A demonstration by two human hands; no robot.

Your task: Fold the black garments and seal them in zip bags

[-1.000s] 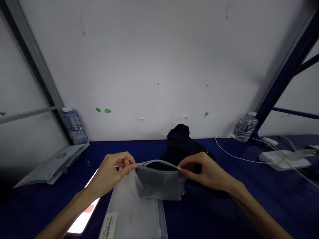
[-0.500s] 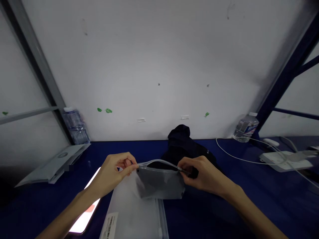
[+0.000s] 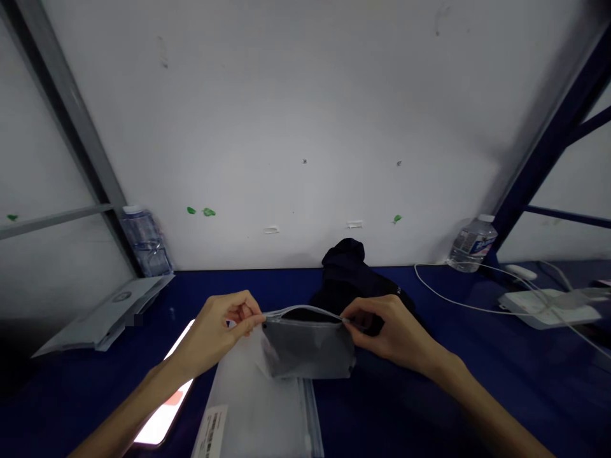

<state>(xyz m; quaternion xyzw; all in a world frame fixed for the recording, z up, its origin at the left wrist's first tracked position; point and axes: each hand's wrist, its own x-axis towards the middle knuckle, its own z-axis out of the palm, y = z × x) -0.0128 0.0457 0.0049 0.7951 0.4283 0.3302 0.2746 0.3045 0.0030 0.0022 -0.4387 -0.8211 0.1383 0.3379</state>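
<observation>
A small translucent zip pouch (image 3: 308, 350) hangs between my two hands, its mouth gaping along the top edge. My left hand (image 3: 231, 321) pinches the pouch's upper left corner between thumb and finger. At the upper right corner, my right hand (image 3: 382, 324) is closed on the end of the zip; whether it grips the slider itself is hard to see. Something dark shows through the pouch, but I cannot tell if it is contents or the background. Below lies a larger clear zip bag (image 3: 258, 413) with a barcode label (image 3: 210, 432).
A lit phone (image 3: 165, 413) lies under my left forearm. Dark cloth (image 3: 346, 273) is bunched behind the pouch. Water bottles stand at the left (image 3: 147, 242) and right (image 3: 472, 245). Grey packets (image 3: 109, 312) lie left; a white power strip (image 3: 548, 308) and cable (image 3: 443, 296) lie right.
Almost nothing differs. The pouch has tilted up very slightly, and my right hand has risen a touch at its corner. Both hands keep their hold.
</observation>
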